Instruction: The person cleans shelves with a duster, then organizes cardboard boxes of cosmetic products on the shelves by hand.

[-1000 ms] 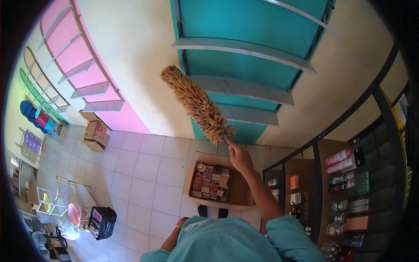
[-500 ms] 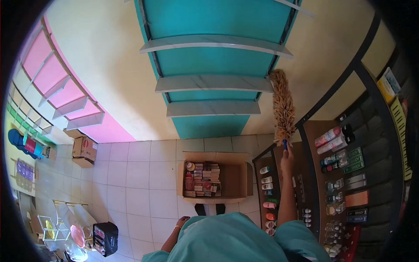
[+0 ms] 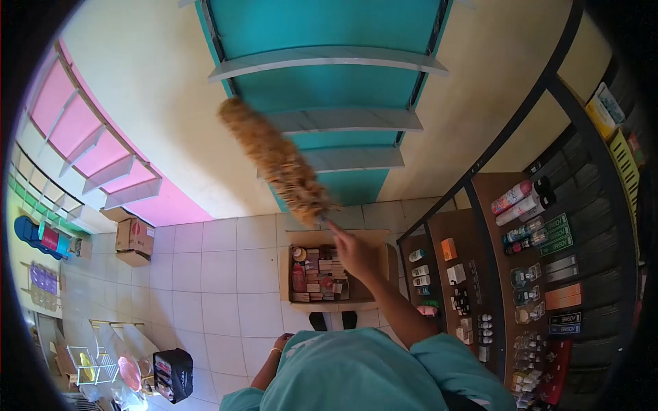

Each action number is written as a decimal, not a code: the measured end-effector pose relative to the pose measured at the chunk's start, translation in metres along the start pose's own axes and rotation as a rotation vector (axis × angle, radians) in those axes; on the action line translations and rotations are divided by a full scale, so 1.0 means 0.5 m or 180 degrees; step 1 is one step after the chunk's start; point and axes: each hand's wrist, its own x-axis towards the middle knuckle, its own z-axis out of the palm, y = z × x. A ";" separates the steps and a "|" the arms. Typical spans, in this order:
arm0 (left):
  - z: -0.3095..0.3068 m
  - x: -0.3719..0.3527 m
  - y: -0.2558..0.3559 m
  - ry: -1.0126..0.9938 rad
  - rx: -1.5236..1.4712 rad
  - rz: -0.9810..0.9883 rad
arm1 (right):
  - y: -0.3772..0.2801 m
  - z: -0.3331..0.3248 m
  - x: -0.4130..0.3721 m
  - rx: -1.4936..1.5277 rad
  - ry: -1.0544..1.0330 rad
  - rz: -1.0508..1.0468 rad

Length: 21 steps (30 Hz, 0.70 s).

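Note:
My right hand [image 3: 353, 253] is closed round the handle of a brown fluffy duster [image 3: 274, 161]. The duster slants up and to the left, its head overlapping the left ends of the two lower marbled shelves [image 3: 356, 120] on the turquoise wall panel. My left hand [image 3: 282, 341] hangs low beside my teal shirt [image 3: 343, 373], its fingers small and partly hidden. Below my right hand, an open cardboard box [image 3: 329, 238] stands on the floor, with rows of small packs in its left part.
On the right, dark-framed shelving [image 3: 473, 205] holds spray cans [image 3: 514, 198], bottles and small boxes. Another carton [image 3: 133, 236] stands by the pink wall at the left. A black bag [image 3: 173, 375] and a white rack [image 3: 96, 363] are at the lower left.
My right hand has swung the duster leftward, from the shelves' right end across to their left end. My left hand stays low by my side.

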 end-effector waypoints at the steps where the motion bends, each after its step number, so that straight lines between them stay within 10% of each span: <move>1: -0.001 0.001 0.006 -0.0021 -0.0010 0.0046 | -0.011 0.017 0.022 -0.0248 -0.0067 -0.0086; 6: 0.000 0.016 0.020 -0.0237 -0.0269 0.0156 | 0.023 0.039 0.086 -0.0787 -0.0257 0.0203; 14: 0.011 0.000 0.011 -0.0200 -0.0064 0.0134 | 0.312 -0.190 -0.062 -0.0620 0.1350 0.1321; 21: 0.007 0.002 0.009 0.0033 0.0136 -0.0133 | 0.260 -0.265 -0.078 0.1496 0.1964 0.2072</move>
